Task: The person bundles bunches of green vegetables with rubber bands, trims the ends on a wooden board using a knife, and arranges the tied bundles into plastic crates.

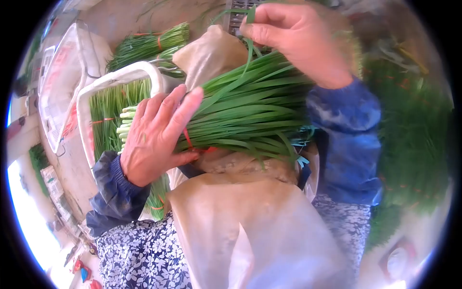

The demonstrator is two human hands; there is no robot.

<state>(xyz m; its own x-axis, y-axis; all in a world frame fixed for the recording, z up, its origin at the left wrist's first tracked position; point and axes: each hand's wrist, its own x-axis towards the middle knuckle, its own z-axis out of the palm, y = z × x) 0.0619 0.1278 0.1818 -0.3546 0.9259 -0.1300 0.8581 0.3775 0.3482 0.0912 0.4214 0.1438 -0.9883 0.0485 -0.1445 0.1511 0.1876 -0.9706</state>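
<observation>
A thick bundle of garlic chives (255, 108) lies across my lap, pale stem ends to the left and green leaves to the right. My left hand (156, 132) grips it near the stems, fingers over the top and thumb at the near side. A red tie (187, 138) shows beside that thumb. Above the leaves, my right hand (301, 41) pinches a loose chive leaf (250, 48) between thumb and fingertips; the leaf hangs down toward the bundle. Slight blur covers the right hand's back.
A white-rimmed container (83, 113) at left holds upright tied chives (113, 103). Behind it lie more tied bundles (144, 50). A white bag-like holder (60, 86) stands far left, and a dark crate (235, 21) at the back. Many chives (409, 139) cover the right side.
</observation>
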